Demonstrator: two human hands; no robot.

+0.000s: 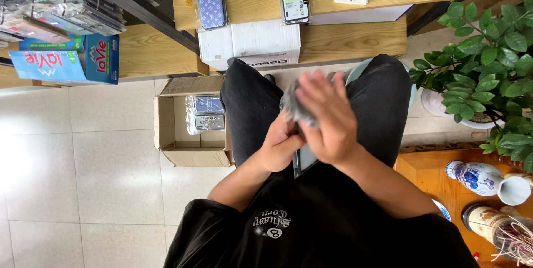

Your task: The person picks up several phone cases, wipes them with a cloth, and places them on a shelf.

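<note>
- Bright, even light throughout; looks like daylight mixed with indoor light, source not visible.
- Pale floor tiles (pixel 83 162) carry a soft sheen, no hard glare.
- Shadows weak and diffuse: a faint one inside the cardboard box (pixel 191 151), darker under the wooden shelves (pixel 355 34).
- Right hand (pixel 327 121) smeared by motion blur, fingers ghosted; grey item (pixel 294 109) it holds is smeared too, shape unclear.
- Left hand (pixel 280 146) sharper, slight softness only.
- Black trousers and shirt swallow detail, nearly flat dark.
- Wide-angle bend: shelf edges lean and curve toward the corners.
- Plant (pixel 488 51) and vase (pixel 483 178) are crisp at right edge.
- Plastic-wrapped packs (pixel 66 7) top left show small glints.
</note>
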